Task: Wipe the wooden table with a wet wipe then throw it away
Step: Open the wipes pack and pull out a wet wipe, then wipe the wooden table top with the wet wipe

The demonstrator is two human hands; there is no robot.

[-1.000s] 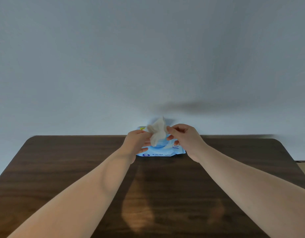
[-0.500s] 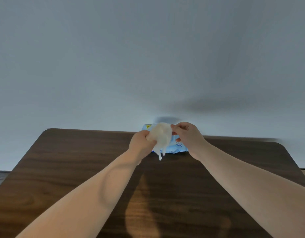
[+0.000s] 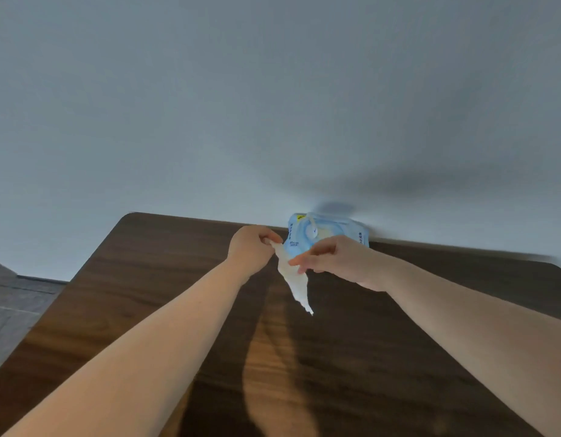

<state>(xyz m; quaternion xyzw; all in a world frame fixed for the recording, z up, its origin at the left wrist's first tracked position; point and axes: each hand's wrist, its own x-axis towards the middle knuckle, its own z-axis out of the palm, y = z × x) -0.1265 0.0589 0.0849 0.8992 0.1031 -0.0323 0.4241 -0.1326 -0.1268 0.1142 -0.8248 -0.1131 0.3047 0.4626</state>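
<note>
A white wet wipe [image 3: 293,279] hangs in the air above the dark wooden table [image 3: 146,279], stretched between both hands with its lower corner pointing down. My left hand [image 3: 252,247] pinches its upper left corner. My right hand [image 3: 334,258] pinches its right edge a little lower. Behind the hands, a light blue wet wipe pack [image 3: 323,233] lies at the table's far edge against the wall, its lid flap raised.
A pale grey wall [image 3: 273,105] rises right behind the table. Grey floor [image 3: 17,298] shows past the table's left edge. The table's far corners are rounded.
The wipe has come free of the pack and been drawn out from a bunch into a long hanging sheet. Both hands moved toward me and slightly apart; the view shifted left.
</note>
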